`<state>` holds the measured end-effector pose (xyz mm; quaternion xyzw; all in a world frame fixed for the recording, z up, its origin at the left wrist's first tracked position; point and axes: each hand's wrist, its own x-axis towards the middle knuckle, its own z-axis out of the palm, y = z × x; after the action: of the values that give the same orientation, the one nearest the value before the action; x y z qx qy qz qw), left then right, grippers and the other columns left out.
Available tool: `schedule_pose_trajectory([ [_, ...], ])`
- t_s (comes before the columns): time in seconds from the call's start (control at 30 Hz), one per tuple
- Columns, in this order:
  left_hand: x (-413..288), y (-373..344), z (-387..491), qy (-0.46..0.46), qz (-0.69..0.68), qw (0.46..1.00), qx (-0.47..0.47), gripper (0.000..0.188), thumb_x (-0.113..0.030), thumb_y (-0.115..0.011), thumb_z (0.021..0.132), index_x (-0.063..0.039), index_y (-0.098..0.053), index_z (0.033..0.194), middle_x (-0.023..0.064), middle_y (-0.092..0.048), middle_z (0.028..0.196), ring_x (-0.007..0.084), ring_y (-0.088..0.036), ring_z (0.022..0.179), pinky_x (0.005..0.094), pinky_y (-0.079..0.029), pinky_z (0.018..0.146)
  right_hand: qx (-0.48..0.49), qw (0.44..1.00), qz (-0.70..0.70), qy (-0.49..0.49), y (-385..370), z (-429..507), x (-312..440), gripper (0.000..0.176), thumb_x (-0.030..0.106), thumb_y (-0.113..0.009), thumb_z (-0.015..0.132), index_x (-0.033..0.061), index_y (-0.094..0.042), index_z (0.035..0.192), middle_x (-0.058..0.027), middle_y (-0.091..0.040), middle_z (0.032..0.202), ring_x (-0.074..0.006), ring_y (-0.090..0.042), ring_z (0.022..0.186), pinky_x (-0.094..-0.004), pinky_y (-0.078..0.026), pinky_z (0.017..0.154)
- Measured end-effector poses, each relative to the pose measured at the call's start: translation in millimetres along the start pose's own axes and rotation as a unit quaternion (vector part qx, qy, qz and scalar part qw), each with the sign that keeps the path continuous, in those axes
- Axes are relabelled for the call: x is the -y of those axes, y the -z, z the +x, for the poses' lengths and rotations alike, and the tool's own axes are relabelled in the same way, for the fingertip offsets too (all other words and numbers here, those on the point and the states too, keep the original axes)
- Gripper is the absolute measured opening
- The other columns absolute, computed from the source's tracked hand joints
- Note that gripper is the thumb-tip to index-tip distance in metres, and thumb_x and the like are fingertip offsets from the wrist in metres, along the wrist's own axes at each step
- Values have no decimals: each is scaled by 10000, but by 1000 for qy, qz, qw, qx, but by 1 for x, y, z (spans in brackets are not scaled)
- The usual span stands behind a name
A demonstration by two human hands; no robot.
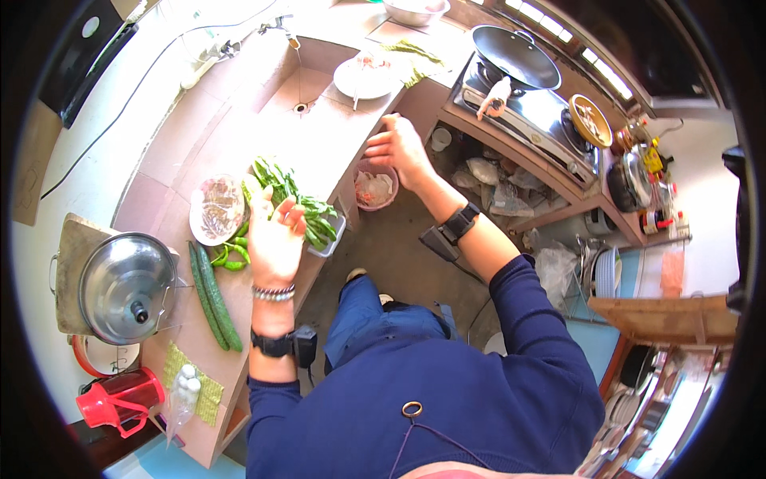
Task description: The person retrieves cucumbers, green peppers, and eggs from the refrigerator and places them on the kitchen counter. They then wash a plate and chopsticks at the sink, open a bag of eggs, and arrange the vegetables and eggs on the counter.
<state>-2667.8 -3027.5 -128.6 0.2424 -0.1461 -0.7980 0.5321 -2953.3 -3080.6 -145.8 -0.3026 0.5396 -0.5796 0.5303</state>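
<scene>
My left hand (276,242) is palm up with its fingers apart over the counter (161,197), holding nothing that I can see. Beside and partly behind its fingers are leafy greens (293,191), some lying over a clear plastic container (338,233). To the hand's left are a film-covered plate (216,209), green peppers (234,256) and two cucumbers (212,305). My right hand (400,151) hangs at the sink's front edge, fingers loosely spread and slightly blurred, with nothing visible in it. Just below it on the floor stands a pink bin (377,188) with waste inside.
Water runs thinly from the tap (293,41) into the sink (287,99). A white plate (365,90) of food sits on the sink's rim. Right of it are a gas stove (520,126) and a wok (514,57). A metal lid (125,287) and a red thermos (122,400) stand left.
</scene>
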Motion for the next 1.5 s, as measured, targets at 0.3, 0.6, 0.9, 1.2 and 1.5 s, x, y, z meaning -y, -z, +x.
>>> schedule_pose_trajectory([
  [0.3, 57, -12, 241, -116, -98, 981, -119, 657, -532, -567, 904, -242, -302, 1430, 116, -409, 1296, 292, -436, 1200, 534, -391, 948, -121, 983, 71, 122, 91, 221, 35, 678, 589, -418, 962, 110, -268, 1417, -132, -514, 1185, -223, -588, 916, -350, -518, 704],
  [0.6, 103, -14, 394, -161, 108, 969, -153, 873, -611, -495, 906, -263, 9, 1529, 96, 69, 1609, 360, 16, 1471, 684, -75, 1091, -85, 988, -114, 62, 123, 382, -2, 868, 739, -379, 883, 218, -111, 1524, -109, -250, 1525, -323, -437, 1237, -539, -392, 933],
  [0.9, 127, -23, 468, -180, 164, 960, -138, 849, -559, -483, 944, -229, 28, 1536, 178, 38, 1593, 328, 3, 1470, 508, -101, 1160, 25, 991, -76, 104, 114, 410, -28, 829, 616, -395, 954, 122, -72, 1536, -149, -71, 1582, -311, -190, 1428, -449, -254, 1139],
  [1.2, 135, -35, 452, -217, 65, 954, -196, 940, -481, -580, 926, -228, 94, 1530, 201, -46, 1560, 305, -235, 1397, 446, -312, 1101, 68, 970, -160, 173, 85, 422, -41, 715, 437, -433, 1002, 75, -106, 1526, -173, -51, 1564, -327, -163, 1433, -446, -264, 1140],
  [1.5, 84, -2, 413, -300, 50, 916, -263, 908, -445, -552, 954, -219, 115, 1527, 193, -108, 1547, 291, -310, 1365, 450, -338, 1093, 132, 958, -200, 158, -11, 424, -69, 683, 367, -474, 995, 56, -161, 1516, -212, -175, 1551, -335, -220, 1417, -415, -216, 1146],
])
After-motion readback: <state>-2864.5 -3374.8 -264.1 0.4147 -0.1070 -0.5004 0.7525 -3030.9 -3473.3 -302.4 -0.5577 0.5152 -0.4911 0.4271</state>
